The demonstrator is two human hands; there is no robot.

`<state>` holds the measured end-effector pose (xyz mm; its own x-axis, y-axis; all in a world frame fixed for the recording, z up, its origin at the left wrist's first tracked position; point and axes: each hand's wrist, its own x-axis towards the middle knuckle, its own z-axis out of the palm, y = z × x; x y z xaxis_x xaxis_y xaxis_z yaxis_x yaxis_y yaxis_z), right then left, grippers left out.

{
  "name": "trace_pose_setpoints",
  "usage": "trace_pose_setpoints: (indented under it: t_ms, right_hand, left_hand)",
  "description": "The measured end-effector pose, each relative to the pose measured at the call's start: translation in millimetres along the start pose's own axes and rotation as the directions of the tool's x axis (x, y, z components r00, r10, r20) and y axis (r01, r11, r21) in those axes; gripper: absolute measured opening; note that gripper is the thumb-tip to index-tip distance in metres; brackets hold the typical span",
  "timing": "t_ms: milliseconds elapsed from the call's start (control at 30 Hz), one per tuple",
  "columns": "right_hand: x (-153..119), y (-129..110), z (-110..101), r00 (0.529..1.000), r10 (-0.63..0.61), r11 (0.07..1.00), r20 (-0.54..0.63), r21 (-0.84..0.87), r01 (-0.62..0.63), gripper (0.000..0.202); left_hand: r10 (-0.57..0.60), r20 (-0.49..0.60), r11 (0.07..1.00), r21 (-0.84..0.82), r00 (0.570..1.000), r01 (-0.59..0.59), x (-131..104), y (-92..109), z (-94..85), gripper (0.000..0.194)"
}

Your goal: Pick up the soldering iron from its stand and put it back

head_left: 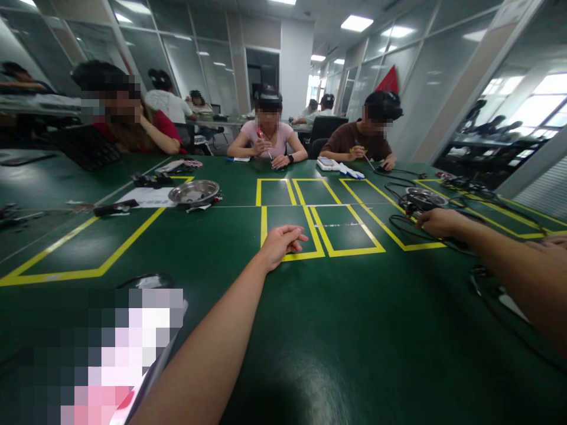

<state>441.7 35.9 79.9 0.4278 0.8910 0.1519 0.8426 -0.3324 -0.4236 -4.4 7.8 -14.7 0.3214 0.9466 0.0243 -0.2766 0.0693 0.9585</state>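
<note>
By the yellow tape [304,257], the left hand [283,244] is empty, fingers half curled.

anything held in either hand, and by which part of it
Nothing shows in the left hand. The right hand is at dark parts; whether it holds one, and where, cannot be told.

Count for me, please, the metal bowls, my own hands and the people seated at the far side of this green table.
Metal bowls: 2
Your hands, left hand and right hand: 2
People seated across from you: 3
Total: 7
</note>
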Motion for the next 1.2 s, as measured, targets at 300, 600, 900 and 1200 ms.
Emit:
trace_pose_setpoints:
  t_ms: [300, 600, 900, 1200]
  right_hand:
    - [-126, -77, 59, 0.871, -0.210, 0.477, 0.444, 0.824, -0.305, 0.031]
    - [-216, -169, 116, 0.698, -0.589, 0.166, 0.407, 0.906, -0.388, 0.028]
    - [-229, -165, 131, 0.696, -0.629, 0.123, 0.346, 0.929, -0.350, 0.024]
    - [-227, -163, 131, 0.686, -0.637, 0.121, 0.353, 0.924, -0.364, 0.024]
  left_hand:
    - [0.006, 0.006, 1.000, -0.009, 1.000, -0.006, -4, 2, 1.0, 0.035]
    - [0.056, -0.117, 0.981, -0.180, 0.991, -0.077, -7, 5, 4.8, 0.051]
    - [0.066, -0.136, 0.979, -0.181, 0.988, -0.090, -6, 5, 7.8, 0.039]
    - [0.058, -0.170, 0.986, -0.147, 0.984, -0.083, -3, 2, 7.0, 0.033]
